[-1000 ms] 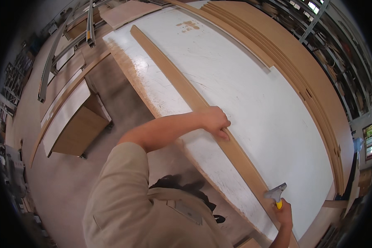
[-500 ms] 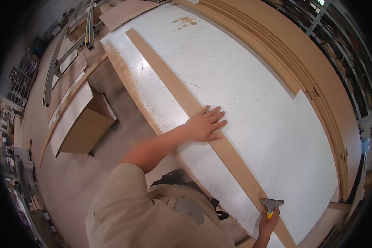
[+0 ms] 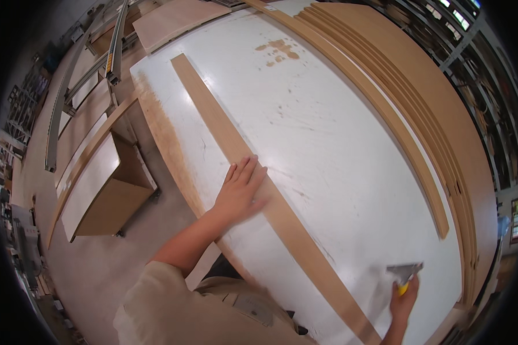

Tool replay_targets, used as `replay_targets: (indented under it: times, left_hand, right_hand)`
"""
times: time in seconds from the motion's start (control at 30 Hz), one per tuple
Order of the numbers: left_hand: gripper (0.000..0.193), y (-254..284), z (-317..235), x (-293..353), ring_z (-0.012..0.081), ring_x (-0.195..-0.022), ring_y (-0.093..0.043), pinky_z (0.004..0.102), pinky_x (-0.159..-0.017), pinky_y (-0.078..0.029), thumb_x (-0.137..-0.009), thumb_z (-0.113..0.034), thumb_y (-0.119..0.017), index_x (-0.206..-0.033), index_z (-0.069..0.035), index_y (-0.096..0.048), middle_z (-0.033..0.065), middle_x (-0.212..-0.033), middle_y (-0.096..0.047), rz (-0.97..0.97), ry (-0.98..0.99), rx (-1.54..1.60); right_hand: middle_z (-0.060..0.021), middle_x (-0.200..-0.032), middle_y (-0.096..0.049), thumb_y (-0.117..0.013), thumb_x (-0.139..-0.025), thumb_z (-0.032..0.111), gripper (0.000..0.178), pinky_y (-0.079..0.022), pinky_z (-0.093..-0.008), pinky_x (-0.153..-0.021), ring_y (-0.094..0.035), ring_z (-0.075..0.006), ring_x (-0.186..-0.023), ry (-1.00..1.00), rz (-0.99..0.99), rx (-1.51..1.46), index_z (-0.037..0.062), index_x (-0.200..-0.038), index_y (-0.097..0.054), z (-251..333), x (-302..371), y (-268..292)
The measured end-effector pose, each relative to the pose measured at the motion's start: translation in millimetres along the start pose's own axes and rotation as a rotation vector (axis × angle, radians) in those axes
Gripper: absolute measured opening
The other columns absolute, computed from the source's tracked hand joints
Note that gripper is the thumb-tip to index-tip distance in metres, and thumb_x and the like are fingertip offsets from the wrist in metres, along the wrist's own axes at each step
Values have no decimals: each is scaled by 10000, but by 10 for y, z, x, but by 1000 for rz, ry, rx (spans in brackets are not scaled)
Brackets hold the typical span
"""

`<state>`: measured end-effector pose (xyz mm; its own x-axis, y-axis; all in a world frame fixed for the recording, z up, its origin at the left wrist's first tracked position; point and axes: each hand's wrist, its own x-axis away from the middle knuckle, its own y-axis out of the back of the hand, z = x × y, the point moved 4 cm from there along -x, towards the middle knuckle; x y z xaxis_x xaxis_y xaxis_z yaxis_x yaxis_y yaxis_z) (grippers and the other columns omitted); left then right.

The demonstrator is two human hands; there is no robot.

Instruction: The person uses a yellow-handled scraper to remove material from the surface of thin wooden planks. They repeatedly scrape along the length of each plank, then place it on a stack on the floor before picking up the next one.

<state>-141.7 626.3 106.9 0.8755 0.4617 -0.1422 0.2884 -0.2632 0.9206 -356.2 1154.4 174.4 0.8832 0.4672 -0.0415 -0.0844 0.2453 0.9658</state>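
Observation:
A long, narrow wooden strip (image 3: 296, 236) lies slantwise across a white, scuffed tabletop (image 3: 351, 190). My left hand (image 3: 240, 190) rests flat on the strip near its middle, fingers stretched out and the thumb side slightly blurred. In my right hand (image 3: 406, 299) is a scraper (image 3: 404, 270) with a wide grey blade and a yellow handle. It is to the right of the strip's near end, apart from it, and seems to be over the white surface. My fingers partly cover the scraper's handle.
Another long wooden strip (image 3: 385, 123) and a stack of brown boards (image 3: 443, 132) run along the table's right side. To the left, a white-topped wooden cabinet piece (image 3: 101, 192) stands on the floor. Metal rails (image 3: 118, 43) extend at the far left. Brown stains mark the tabletop.
The scraper in my right hand has moved off the strip to the right. My left hand has shifted toward the strip's far end, its fingers less spread. The whole view has turned slightly.

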Motion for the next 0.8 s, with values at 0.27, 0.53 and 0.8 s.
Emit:
replay_targets:
  times: [0.27, 0.53, 0.8]
  left_hand:
    - [429, 253, 659, -153, 481, -1476, -283, 633, -1177, -229, -912, -121, -643, -1335, -72, -594, 271, -1572, -326, -137, 214, 128]
    - [459, 259, 795, -161, 501, -1436, -336, 627, -1159, -267, -813, -4, -681, -1261, -73, -607, 273, -1521, -378, -229, 182, 293]
    - [504, 537, 827, -332, 464, -1412, -374, 607, -1127, -323, -751, -61, -757, -1228, -48, -595, 245, -1471, -411, -449, 22, 266]
  right_hand:
    - [-238, -1520, -438, -725, -841, 16, 500, -410, -433, -1126, -467, -406, -1363, 272, -119, 105, -34, -1320, -593, 1881, -3912, -624]
    - [-218, -1014, -702, -778, -812, 161, 358, -526, -418, -817, -675, -338, -914, 61, 53, 15, -35, -1085, -655, 2456, -4713, -938]
    - [-155, -841, -678, -812, -743, 100, 273, -506, -425, -724, -646, -308, -771, 84, 163, -94, -4, -929, -641, 2620, -3118, -511]
